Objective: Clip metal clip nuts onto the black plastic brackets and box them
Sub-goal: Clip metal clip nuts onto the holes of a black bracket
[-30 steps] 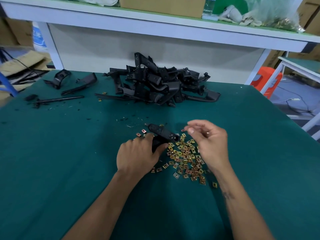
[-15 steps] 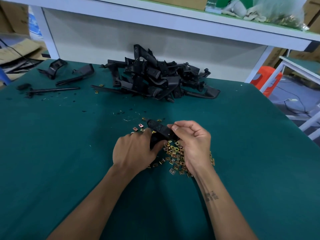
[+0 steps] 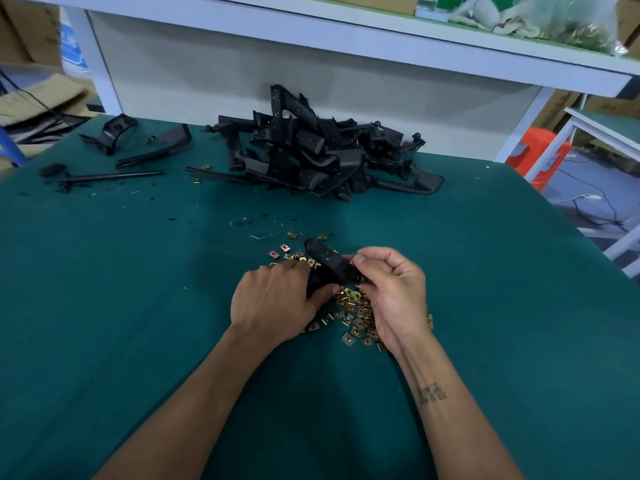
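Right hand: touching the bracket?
Touching. The head view shows the right hand with fingertips pinching the near end of the bracket, which the left hand grips.

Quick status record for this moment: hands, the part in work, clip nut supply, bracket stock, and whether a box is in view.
left hand: grips the lower end of the black bracket
right hand: fingers pinch at the bracket's near end; any clip nut there is hidden
clip nuts: loose heap on the green table, beneath both hands
bracket pile: at the table's far edge
box: none visible
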Tool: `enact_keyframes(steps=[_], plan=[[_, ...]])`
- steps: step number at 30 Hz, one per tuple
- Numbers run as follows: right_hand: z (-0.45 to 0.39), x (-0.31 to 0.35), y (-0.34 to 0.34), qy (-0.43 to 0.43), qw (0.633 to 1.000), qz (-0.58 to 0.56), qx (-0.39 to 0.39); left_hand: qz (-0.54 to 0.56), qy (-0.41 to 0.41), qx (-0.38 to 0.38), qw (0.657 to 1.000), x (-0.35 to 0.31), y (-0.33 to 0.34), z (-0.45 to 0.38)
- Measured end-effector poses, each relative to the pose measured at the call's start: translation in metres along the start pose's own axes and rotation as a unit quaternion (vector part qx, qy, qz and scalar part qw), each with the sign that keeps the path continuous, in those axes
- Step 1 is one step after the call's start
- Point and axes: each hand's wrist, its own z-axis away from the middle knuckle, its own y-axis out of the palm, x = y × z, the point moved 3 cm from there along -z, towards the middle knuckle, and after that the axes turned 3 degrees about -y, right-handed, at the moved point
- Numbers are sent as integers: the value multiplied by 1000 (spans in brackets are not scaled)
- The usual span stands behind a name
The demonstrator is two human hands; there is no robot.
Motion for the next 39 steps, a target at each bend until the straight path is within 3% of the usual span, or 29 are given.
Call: enact_keyframes(steps=[8, 19, 26, 39], plan=[[-1, -1, -1, 14, 1000, 8, 11, 1, 2, 9, 1000, 0, 1, 0], [-4, -4, -2, -85, 992, 79, 42, 7, -2, 3, 1000, -1, -3, 0], [-6, -10, -2, -98, 991, 83, 27, 17, -5, 2, 1000, -2, -4, 0], [-2, -10, 4, -113, 987, 87, 77, 19, -14, -40, 999, 0, -12, 2]])
